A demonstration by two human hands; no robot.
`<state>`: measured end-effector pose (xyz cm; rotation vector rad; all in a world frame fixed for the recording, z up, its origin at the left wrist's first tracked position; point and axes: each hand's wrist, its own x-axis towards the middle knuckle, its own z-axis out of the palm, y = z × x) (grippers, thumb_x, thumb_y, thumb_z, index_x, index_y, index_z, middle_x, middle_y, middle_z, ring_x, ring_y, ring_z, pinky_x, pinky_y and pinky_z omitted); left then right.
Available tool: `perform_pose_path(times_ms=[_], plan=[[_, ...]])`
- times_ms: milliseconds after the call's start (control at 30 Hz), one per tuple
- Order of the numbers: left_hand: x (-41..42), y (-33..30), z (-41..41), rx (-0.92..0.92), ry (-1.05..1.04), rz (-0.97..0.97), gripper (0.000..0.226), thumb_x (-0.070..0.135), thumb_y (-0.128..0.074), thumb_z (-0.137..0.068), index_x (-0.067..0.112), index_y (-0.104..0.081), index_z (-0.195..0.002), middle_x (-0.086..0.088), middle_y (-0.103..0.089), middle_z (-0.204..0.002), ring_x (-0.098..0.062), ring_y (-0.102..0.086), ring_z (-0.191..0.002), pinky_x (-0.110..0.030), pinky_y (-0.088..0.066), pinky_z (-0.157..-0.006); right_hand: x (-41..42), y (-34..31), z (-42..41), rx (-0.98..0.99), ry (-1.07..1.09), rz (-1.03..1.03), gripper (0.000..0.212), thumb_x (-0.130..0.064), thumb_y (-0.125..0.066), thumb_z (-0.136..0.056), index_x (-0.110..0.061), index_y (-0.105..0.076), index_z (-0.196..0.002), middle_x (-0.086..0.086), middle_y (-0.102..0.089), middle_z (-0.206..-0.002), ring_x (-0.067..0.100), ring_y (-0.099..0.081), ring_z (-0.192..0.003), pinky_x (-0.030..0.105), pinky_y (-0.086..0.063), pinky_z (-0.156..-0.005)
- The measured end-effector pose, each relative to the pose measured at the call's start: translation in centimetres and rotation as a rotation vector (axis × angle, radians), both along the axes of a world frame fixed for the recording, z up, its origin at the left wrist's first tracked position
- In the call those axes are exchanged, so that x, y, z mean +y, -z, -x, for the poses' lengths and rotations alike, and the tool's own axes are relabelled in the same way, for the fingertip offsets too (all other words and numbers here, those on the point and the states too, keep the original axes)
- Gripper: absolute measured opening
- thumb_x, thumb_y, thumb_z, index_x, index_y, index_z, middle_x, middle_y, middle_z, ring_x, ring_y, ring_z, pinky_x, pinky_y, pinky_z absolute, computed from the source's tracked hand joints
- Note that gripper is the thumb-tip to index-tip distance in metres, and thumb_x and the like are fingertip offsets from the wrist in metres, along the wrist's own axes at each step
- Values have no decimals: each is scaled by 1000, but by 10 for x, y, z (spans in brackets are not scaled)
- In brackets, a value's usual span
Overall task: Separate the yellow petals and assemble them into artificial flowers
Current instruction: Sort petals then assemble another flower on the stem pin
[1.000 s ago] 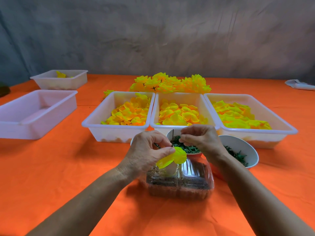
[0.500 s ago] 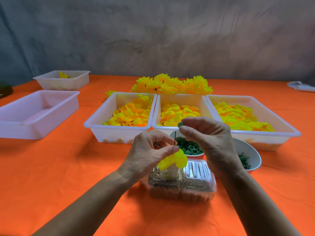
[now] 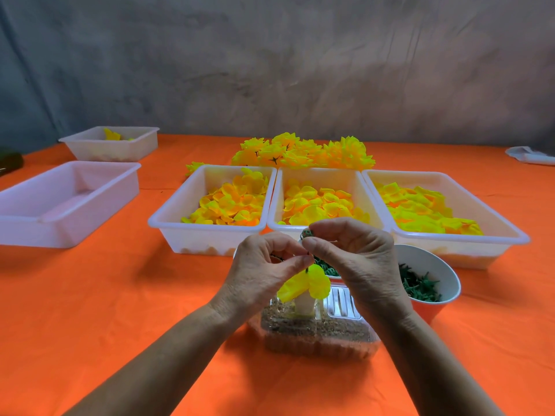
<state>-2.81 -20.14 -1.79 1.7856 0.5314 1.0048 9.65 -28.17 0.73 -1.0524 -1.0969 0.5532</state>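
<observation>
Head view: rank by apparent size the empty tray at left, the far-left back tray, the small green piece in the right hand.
1. Empty tray, largest.
2. Far-left back tray; it lies farther from the camera, so its true size may match.
3. Small green piece pinched by the right hand, far the smallest.

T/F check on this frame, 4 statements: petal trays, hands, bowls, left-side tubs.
1. Three white trays side by side hold yellow petals. True.
2. The left hand lies flat on the table. False: it is raised, pinching at the yellow petals on the stem.
3. The right hand pinches a small green piece. True.
4. The bowl by the right wrist holds orange beads. False: dark green pieces.
</observation>
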Motion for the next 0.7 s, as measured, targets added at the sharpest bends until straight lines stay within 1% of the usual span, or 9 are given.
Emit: perform_pose_path(times_ms=[67,100,167,267,400,533,633,700], plan=[[-1,0,0,-2,4,-3,26,41,-75,-69,19,-75,-83,-6,-72,-78,-15,-64,-75,-48,-54,-78,0,1,0,2,0,4,18,-21,-77,-59,-18,-73,-76,9,-72,-74,21,-65,-71,31,-53,-66],[-1,0,0,-4,4,-1,27,43,-74,-68,20,-75,-83,-6,-72,-78,-15,-65,-75,-48,-54,-79,0,2,0,9,1,8,18,-21,-77,-58,-19,-73,-75,8,-72,-74,20,-65,-70,31,-53,-66],[-1,0,0,-2,-2,-4,28,43,-74,-68,20,-75,-83,-8,-72,-78,-15,-65,-75,-48,-54,-79,0,3,0,18,9,19,18,-21,-78,-58,-19,-73,-75,7,-72,-74,19,-65,-70,30,-54,-66],[-2,-1,0,1,-14,-7,33,45,-73,-68,16,-74,-83,-11,-71,-78,-14,-63,-73,-49,-54,-76,0,4,0,26,16,23,19,-20,-78,-58,-17,-73,-76,12,-72,-75,20,-64,-70,31,-53,-66],[-3,-1,0,5,-12,-3,31,42,-73,-69,14,-74,-83,-15,-70,-79,-16,-63,-74,-51,-53,-77,-1,5,0,19,20,21,19,-22,-78,-59,-18,-74,-77,14,-71,-76,21,-64,-70,32,-53,-65],[-4,-2,-1,7,-21,-1,34,47,-75,-68,17,-73,-83,-15,-69,-79,-16,-62,-73,-53,-52,-78,0,8,0,28,30,20,18,-23,-78,-58,-19,-74,-76,16,-71,-76,23,-63,-70,35,-52,-65],[-3,-1,-1,19,-37,-11,24,42,-75,-69,22,-73,-82,-13,-70,-80,-16,-63,-74,-51,-53,-78,1,10,0,25,37,10,16,-22,-78,-59,-19,-74,-75,11,-72,-75,19,-64,-69,29,-53,-64],[-3,-1,-2,24,-42,-12,25,44,-75,-67,23,-73,-81,-13,-70,-80,-14,-63,-73,-51,-53,-78,1,10,-1,24,34,8,17,-22,-79,-60,-18,-74,-76,11,-72,-75,18,-64,-69,27,-53,-64]])
